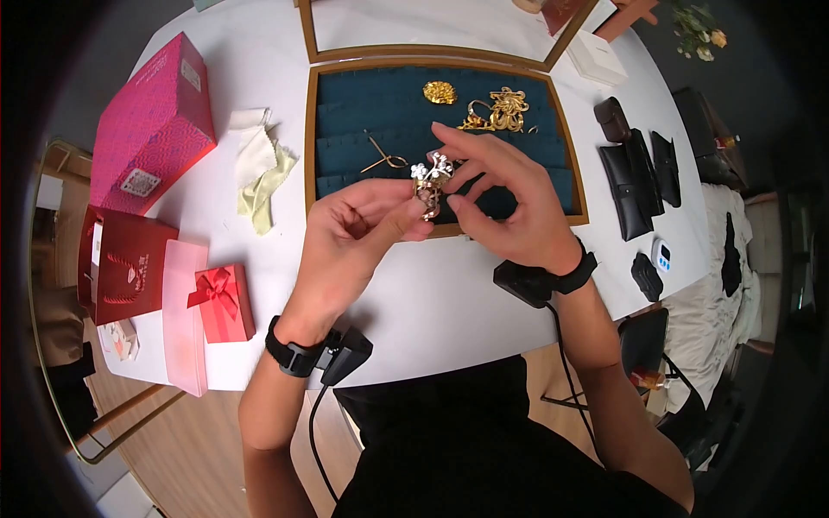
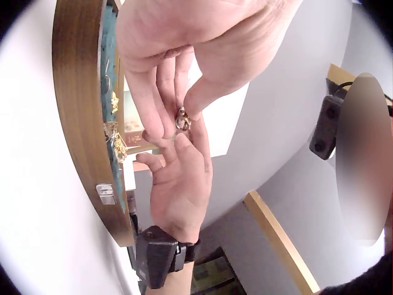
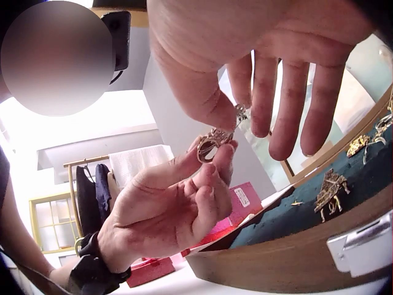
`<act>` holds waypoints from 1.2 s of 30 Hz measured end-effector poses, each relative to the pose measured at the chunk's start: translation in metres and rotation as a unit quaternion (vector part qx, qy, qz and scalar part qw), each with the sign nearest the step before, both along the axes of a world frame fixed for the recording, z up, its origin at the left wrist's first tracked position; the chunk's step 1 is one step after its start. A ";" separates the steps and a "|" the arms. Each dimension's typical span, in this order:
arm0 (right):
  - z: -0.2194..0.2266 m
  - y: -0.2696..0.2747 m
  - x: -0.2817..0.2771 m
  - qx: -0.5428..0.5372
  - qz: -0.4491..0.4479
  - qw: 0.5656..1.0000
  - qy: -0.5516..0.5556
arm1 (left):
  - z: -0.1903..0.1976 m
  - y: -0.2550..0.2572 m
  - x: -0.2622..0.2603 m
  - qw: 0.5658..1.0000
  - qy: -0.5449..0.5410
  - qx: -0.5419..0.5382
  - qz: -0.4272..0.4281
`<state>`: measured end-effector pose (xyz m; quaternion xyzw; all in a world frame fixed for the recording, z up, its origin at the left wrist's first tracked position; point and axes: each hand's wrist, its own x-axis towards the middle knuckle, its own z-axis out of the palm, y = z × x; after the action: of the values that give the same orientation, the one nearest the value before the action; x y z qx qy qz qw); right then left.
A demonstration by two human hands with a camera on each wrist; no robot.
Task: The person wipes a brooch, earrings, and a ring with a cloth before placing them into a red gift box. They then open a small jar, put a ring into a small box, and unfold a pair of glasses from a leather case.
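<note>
My left hand (image 1: 350,233) pinches a metal jewellery piece (image 1: 429,186) between thumb and fingertips. Silver flowers branch from its top, and a looped gold-toned part hangs below. Facing it, my right hand (image 1: 509,203) has its fingers extended and spread. In the right wrist view, the right thumb and nearest finger are right at a silver flower (image 3: 241,112). A rounded opening shows in the part of the piece within the left fingers. Both hands are above the near side of a wooden case (image 1: 313,129) lined in dark teal cloth.
The case holds a gold oval ornament (image 1: 439,92), a gold cluster (image 1: 509,108) and a thin forked piece (image 1: 380,157). Its framed lid (image 1: 307,30) stands raised. Leftward are a pale cloth (image 1: 257,177), a pink box (image 1: 155,121) and a red gift box (image 1: 226,306); black pouches (image 1: 626,190) lie right.
</note>
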<state>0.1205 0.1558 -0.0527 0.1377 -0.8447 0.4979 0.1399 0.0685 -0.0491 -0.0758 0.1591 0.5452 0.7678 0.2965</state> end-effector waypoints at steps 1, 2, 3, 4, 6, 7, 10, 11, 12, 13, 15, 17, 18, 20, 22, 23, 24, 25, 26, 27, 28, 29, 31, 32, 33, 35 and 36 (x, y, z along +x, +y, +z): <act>0.001 0.004 -0.001 0.008 -0.018 1.000 0.004 | 0.000 0.000 0.001 1.000 0.003 -0.018 0.012; 0.005 0.010 -0.001 0.019 -0.038 0.999 0.008 | 0.000 0.002 0.001 0.999 0.006 -0.033 0.021; 0.009 0.016 -0.001 0.002 -0.054 0.998 0.019 | 0.001 0.003 0.001 1.000 0.009 -0.024 0.012; 0.009 0.025 -0.002 -0.007 -0.081 0.996 0.034 | 0.002 0.002 0.001 0.999 0.013 -0.021 0.025; 0.012 0.039 -0.002 -0.050 -0.134 0.989 0.026 | 0.002 0.001 0.000 0.998 0.024 -0.009 0.053; 0.011 0.045 -0.003 -0.077 -0.151 0.985 0.025 | 0.001 0.001 0.000 0.998 0.026 -0.007 0.049; 0.012 0.061 -0.003 -0.089 -0.190 0.977 0.023 | 0.000 0.000 0.001 0.989 0.097 0.014 0.107; 0.010 0.070 -0.004 -0.025 -0.222 0.975 0.006 | 0.000 -0.001 0.001 0.989 0.099 0.014 0.106; 0.007 0.078 -0.004 0.039 -0.254 0.966 -0.011 | 0.001 -0.001 0.001 0.988 0.108 0.006 0.113; 0.005 0.087 -0.004 0.040 -0.257 0.965 -0.010 | 0.001 -0.001 0.001 0.986 0.117 0.000 0.121; -0.001 0.104 -0.006 0.194 -0.316 0.928 -0.040 | 0.000 -0.002 0.000 0.988 0.106 0.003 0.113; -0.011 0.115 -0.012 0.199 -0.326 0.923 -0.050 | -0.001 -0.001 0.000 0.990 0.097 0.006 0.106; -0.015 0.118 -0.014 0.230 -0.315 0.918 -0.070 | -0.001 -0.001 0.000 0.991 0.087 -0.005 0.101; -0.019 0.122 -0.016 0.258 -0.289 0.914 -0.116 | 0.000 -0.001 0.000 0.992 0.079 -0.016 0.096; -0.020 0.121 -0.018 0.252 -0.279 0.920 -0.113 | 0.000 -0.001 0.001 0.994 0.057 -0.015 0.088; -0.021 0.119 -0.021 0.245 -0.267 0.925 -0.112 | 0.001 -0.001 0.002 0.994 0.056 -0.017 0.095; -0.024 0.121 -0.022 0.250 -0.259 0.927 -0.104 | 0.001 -0.001 0.002 0.994 0.050 -0.012 0.092; -0.026 0.124 -0.024 0.254 -0.249 0.930 -0.095 | 0.002 -0.001 0.001 0.995 0.046 -0.008 0.089; -0.025 0.124 -0.025 0.257 -0.249 0.929 -0.097 | 0.001 -0.001 0.000 0.995 0.045 -0.001 0.086; -0.025 0.124 -0.026 0.271 -0.248 0.926 -0.087 | 0.001 -0.002 0.000 0.995 0.043 -0.004 0.094; -0.024 0.124 -0.026 0.251 -0.262 0.928 -0.086 | 0.002 -0.002 0.000 0.995 0.041 -0.002 0.087; -0.020 0.120 -0.025 0.231 -0.278 0.929 -0.084 | 0.001 -0.002 0.000 0.996 0.038 0.001 0.079; -0.008 0.113 -0.023 0.219 -0.293 0.929 -0.063 | 0.002 -0.003 -0.001 0.996 0.038 0.006 0.080; -0.002 0.109 -0.021 0.204 -0.310 0.928 -0.042 | 0.003 -0.003 0.000 0.996 0.037 0.005 0.079; 0.001 0.102 -0.017 0.205 -0.307 0.928 -0.043 | 0.004 -0.004 0.000 0.996 0.036 0.004 0.078; 0.004 0.079 -0.010 -0.048 -0.222 0.971 -0.075 | 0.003 -0.003 0.001 0.996 0.035 0.009 0.079; 0.006 0.067 -0.005 -0.122 -0.150 0.978 -0.081 | 0.003 -0.004 0.001 0.996 0.035 0.013 0.076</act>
<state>0.1151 0.2228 -0.0466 -0.0489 -0.7973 0.5799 0.1599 0.0692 -0.0527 -0.0730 0.1480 0.5555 0.7894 0.2153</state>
